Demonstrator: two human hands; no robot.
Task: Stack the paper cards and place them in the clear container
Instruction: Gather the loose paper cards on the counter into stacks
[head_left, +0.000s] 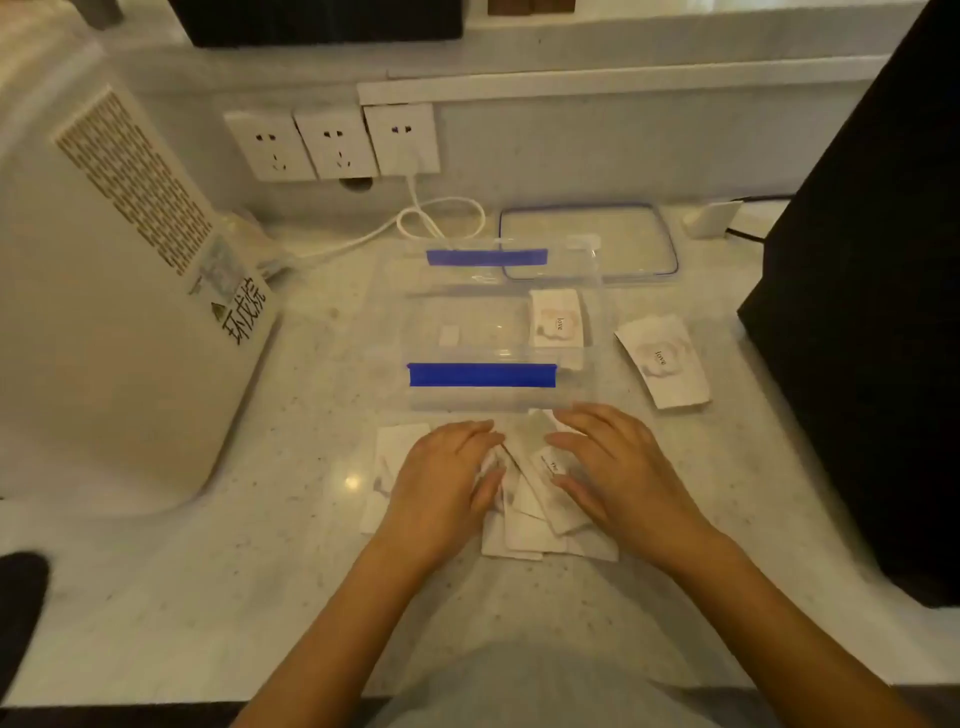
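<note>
Cards (524, 512) lie in a messy heap on the bench (260, 571) just in front of the clear container (498, 332), with the left hand (441, 480) and right hand (618, 467) flat and open on them, probably pushing them together, so next comes squaring the pile.

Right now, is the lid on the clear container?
No: the lid lies flat on the counter behind the open clear container.

The worktop (260, 571) is seen as glossy speckled stone; the container (498, 400) as clear smooth plastic; the cards (524, 525) as matt paper.
</note>
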